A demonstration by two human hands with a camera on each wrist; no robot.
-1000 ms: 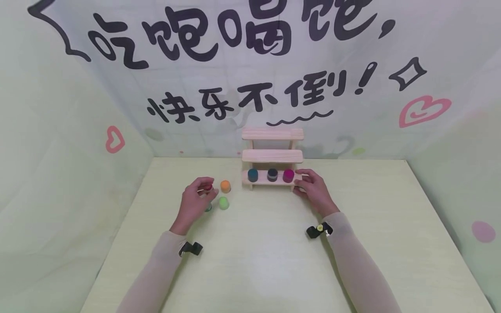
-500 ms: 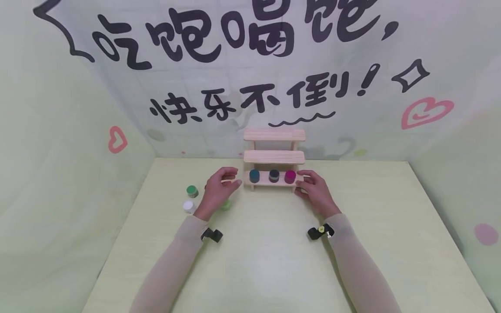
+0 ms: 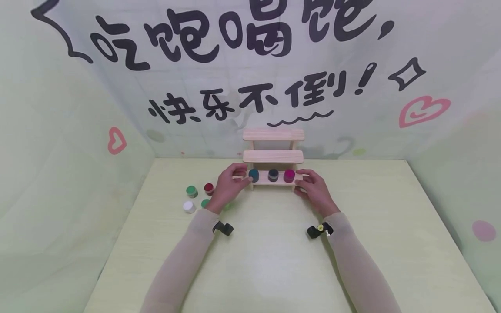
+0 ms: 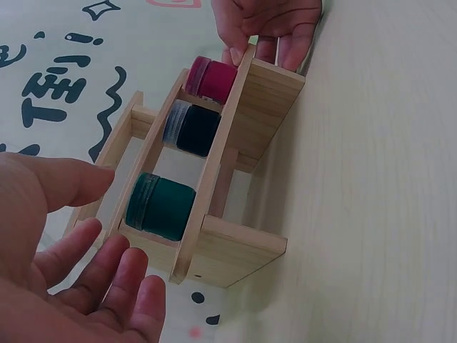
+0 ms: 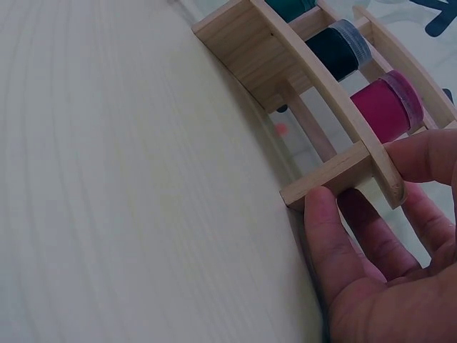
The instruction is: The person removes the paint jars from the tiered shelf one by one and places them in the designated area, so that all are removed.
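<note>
Since the frame half a second back, our left hand point(image 3: 231, 184) has come in closer to the left end of the tiered wooden stand point(image 3: 273, 156); our right hand point(image 3: 316, 191) has stayed at the other end. Table point(image 3: 270, 261) as dial, seen from the head: stand at 12 o'clock, against the backdrop. Right hand at 1 o'clock, thumb and fingers curled about the right end of the bottom shelf point(image 3: 281, 180). Left hand at 11, spread wide, holding nothing we can see; whether it touches wood we cannot tell. Bottom shelf carries a teal jar point(image 3: 253, 175) beside the left thumb, then a dark jar point(image 3: 273, 175), then a magenta jar point(image 3: 289, 176). Loose toward 10 o'clock: green jar point(image 3: 192, 191), dark red jar point(image 3: 209, 189), white jar point(image 3: 189, 207). We judge the step in hand as steadying the stand, or perhaps trimming the row. Next move, we think, calls for left fingers closing gently on the stand's end without nudging teal.
</note>
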